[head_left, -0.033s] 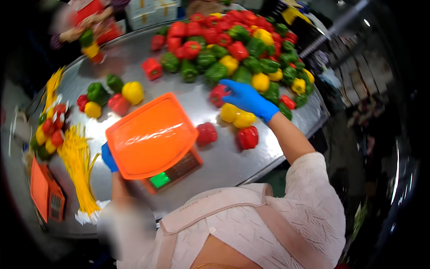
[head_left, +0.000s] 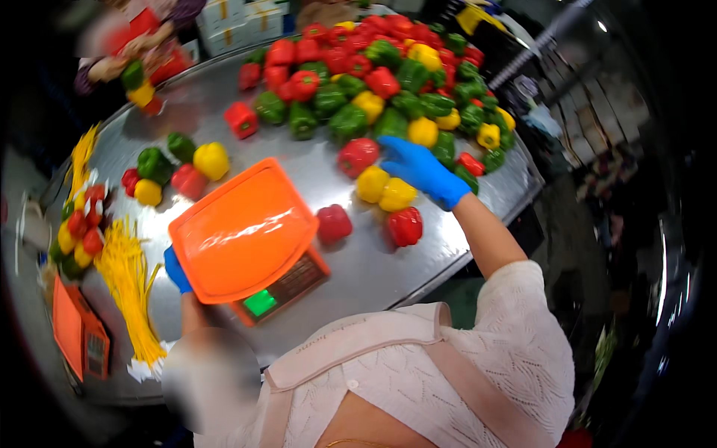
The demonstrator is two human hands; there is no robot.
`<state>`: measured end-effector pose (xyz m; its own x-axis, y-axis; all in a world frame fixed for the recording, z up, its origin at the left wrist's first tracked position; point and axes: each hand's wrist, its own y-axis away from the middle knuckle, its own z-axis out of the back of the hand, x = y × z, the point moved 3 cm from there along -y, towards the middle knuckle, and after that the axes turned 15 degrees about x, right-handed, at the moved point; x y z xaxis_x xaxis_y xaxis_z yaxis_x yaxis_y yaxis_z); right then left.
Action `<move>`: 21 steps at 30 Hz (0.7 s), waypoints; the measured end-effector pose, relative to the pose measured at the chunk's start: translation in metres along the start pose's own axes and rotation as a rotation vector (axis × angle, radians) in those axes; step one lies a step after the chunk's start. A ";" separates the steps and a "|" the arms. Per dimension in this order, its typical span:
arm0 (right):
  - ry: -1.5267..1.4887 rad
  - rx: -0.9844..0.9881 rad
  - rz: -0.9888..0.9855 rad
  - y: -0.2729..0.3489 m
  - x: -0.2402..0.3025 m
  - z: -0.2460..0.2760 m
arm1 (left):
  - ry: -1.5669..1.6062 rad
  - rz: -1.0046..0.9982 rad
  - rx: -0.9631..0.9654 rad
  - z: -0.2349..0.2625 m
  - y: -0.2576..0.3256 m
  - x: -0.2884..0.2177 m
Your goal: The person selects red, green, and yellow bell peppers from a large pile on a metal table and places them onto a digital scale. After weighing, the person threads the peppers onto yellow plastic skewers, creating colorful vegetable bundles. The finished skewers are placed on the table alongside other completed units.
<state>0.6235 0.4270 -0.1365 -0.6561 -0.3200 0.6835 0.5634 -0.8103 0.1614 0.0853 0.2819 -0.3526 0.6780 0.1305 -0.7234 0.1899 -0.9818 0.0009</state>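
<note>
My right hand (head_left: 422, 170), in a blue glove, is just right of a red bell pepper (head_left: 358, 157). Its fingers are stretched out and hold nothing. Two yellow bell peppers (head_left: 384, 188) lie side by side below that pepper, with another red pepper (head_left: 405, 226) nearer me. My left hand (head_left: 176, 270), also gloved in blue, is at the left edge of an orange weighing scale (head_left: 243, 231). The scale hides most of its fingers. The scale's pan bears nothing, and its display glows green. A red pepper (head_left: 334, 224) sits right beside the scale.
A large heap of red, green and yellow peppers (head_left: 381, 82) covers the far side of the metal table (head_left: 358, 272). A small pepper group (head_left: 175, 168) lies behind the scale. Yellow ties (head_left: 131, 291), bundled peppers and a second orange scale (head_left: 78, 328) are at left. Another person (head_left: 131, 56) holds peppers at far left.
My right hand has drawn slightly right, off the red pepper it overlapped. The whole view has shifted a little; the peppers and scale otherwise keep their places.
</note>
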 end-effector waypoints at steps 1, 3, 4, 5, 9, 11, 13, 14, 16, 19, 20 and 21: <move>-0.167 -0.118 -0.010 0.041 -0.031 0.009 | -0.052 0.015 -0.010 0.014 -0.002 -0.007; -0.166 -0.094 -0.254 0.117 -0.060 0.026 | -0.230 0.020 -0.036 0.077 0.004 -0.024; -0.204 -0.172 -0.313 0.160 -0.102 0.025 | -0.766 0.015 -0.127 0.097 0.010 -0.035; -0.243 -0.246 -0.378 0.200 -0.139 0.021 | -1.301 0.001 -0.212 0.105 0.013 -0.047; -0.411 -0.473 -0.560 0.263 -0.185 0.032 | -1.359 0.157 -0.493 0.157 0.051 -0.128; -0.414 -0.535 -0.512 0.256 -0.202 0.038 | -1.340 -0.008 -0.547 0.141 0.066 -0.146; -0.402 -0.575 -0.451 0.237 -0.207 0.043 | -1.351 -0.211 -0.540 0.073 0.069 -0.152; -0.333 -0.586 -0.377 0.219 -0.212 0.043 | -1.348 -0.288 -0.507 0.032 0.072 -0.155; -0.302 -0.461 -0.209 0.170 -0.177 0.042 | -1.320 -0.394 -0.429 -0.047 0.084 -0.148; -0.312 -0.212 -0.017 0.107 -0.123 0.022 | -1.260 -0.400 -0.285 -0.198 0.087 -0.104; -0.133 -0.194 0.053 0.088 -0.115 0.011 | -1.256 -0.397 -0.185 -0.232 0.087 -0.085; 0.045 -0.184 0.121 0.070 -0.109 -0.001 | -1.249 -0.392 -0.078 -0.262 0.084 -0.067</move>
<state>0.7343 0.4047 -0.2005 -0.6135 -0.4385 0.6567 0.5406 -0.8394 -0.0555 0.2419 0.2269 -0.1231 -0.5346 0.1472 -0.8322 0.2921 -0.8919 -0.3454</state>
